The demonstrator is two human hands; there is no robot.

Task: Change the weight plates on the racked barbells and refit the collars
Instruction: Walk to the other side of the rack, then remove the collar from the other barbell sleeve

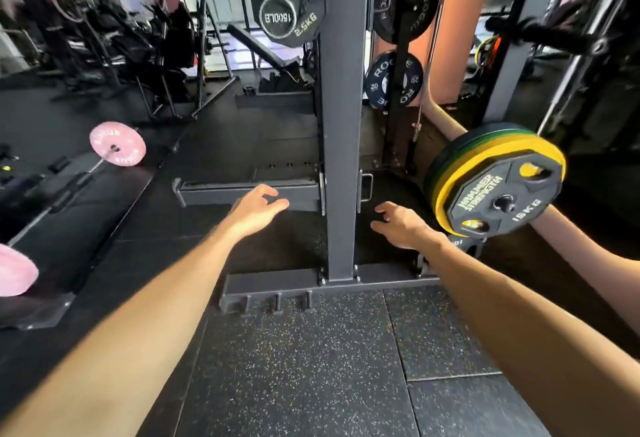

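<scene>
Both hands hang free in front of the rack upright (341,124), holding nothing: the left hand (258,209) has its fingers loosely spread over the low horizontal arm (242,192) of the rack; the right hand (403,225) is relaxed, fingers slightly curled, just left of the 15 kg plate (502,190). That plate — black with a yellow rim, with a green plate (446,156) behind it — sits at the right of the view, seemingly on a bar end; a small 2.5 kg plate (287,0) hangs high beside the upright. This looks like the gap between steps; next the right hand would likely need to reach the 15 kg plate or its collar. The collar is hard to make out — a dark clamp-like piece (467,246) below the plate may be one; the bar itself is hidden behind the plates.
</scene>
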